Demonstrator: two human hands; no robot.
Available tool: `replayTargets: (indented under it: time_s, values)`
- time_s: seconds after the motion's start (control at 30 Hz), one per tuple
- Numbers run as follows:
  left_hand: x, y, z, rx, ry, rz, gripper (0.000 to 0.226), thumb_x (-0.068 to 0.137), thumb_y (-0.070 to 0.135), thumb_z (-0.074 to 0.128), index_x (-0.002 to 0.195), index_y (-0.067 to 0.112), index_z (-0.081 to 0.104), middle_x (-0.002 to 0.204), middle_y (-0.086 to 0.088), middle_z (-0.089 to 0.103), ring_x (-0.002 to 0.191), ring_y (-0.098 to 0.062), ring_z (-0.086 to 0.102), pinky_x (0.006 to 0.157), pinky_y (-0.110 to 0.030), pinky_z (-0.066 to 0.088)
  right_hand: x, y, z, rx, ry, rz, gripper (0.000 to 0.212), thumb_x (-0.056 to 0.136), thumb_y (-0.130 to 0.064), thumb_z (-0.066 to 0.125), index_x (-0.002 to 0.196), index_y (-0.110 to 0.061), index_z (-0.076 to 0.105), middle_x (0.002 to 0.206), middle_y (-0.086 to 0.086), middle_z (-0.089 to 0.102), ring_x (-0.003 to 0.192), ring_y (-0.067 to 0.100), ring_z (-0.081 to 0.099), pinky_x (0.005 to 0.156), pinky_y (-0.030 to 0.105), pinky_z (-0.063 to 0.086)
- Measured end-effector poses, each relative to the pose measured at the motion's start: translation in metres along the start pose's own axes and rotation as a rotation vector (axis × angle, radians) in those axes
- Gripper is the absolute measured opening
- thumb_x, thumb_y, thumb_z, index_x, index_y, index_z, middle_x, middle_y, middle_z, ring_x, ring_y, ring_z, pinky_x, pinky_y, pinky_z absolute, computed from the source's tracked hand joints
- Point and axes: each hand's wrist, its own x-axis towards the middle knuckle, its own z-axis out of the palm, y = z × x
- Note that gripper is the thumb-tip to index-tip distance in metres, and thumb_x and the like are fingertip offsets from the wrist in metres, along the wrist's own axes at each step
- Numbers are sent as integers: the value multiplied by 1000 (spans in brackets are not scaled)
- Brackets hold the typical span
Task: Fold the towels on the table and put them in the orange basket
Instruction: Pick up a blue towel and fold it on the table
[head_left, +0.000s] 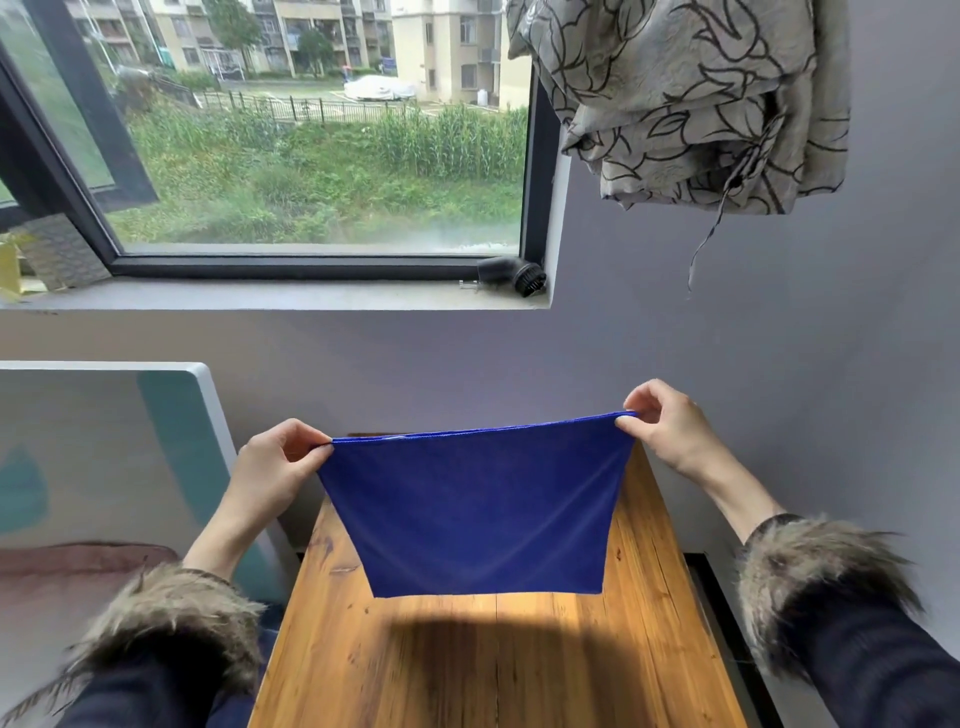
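Head view: the left hand (278, 467) pinches the upper left corner of one blue towel (480, 509) between thumb and curled fingers. The right hand (667, 426) pinches the upper right corner the same way. Both hands are raised and well apart, so the top edge is pulled taut between them and the towel hangs in front of the wooden surface (493, 660), its lower edge at or just above the wood. One towel shows. Both sleeves end in fur cuffs. On the windowsill (270, 296) lies one black round brush (511, 275).
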Motion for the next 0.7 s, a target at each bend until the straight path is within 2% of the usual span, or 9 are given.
replayTargets:
  time_s: [0.07,0.17,0.3,0.37,0.53,0.7]
  values:
    - [9,1,4,53,-26,31,14,82,4,67,84,18,66,82,1,68,77,-13,63,68,-15,47,7,0,1,-102,-54,-23,16,85,-9,62,100,-13,65,97,4,62,91,18,57,83,27,43]
    - [26,0,14,199,-80,73,22,83,0,63,102,10,68,92,-2,64,85,-17,60,80,-21,41,22,-2,5,-292,-143,-42,19,89,-9,55,100,-11,70,101,6,63,94,17,54,83,23,39]
    - [50,-3,29,307,-109,69,18,83,-2,60,89,9,73,88,-8,62,85,-24,59,80,-24,38,43,-1,17,-444,-244,26,21,90,-7,48,99,-9,67,108,11,63,104,26,55,89,34,44]
    - [61,-3,35,282,-54,40,18,83,-1,59,89,9,73,91,-9,63,85,-23,59,81,-24,38,53,0,23,-429,-181,45,21,89,-6,48,98,-8,67,108,13,62,104,29,54,90,35,44]
    - [77,6,42,185,82,23,16,86,1,56,93,6,69,97,-12,65,84,-17,54,81,-25,39,70,-1,32,-277,44,-3,19,88,-4,49,93,-6,67,102,13,62,99,30,56,83,29,39]
    - [71,11,35,141,99,76,13,87,1,57,94,5,68,95,-7,63,84,-17,56,80,-27,42,59,-4,26,-134,137,-53,17,88,-2,52,92,-5,68,98,11,66,90,25,59,81,27,42]
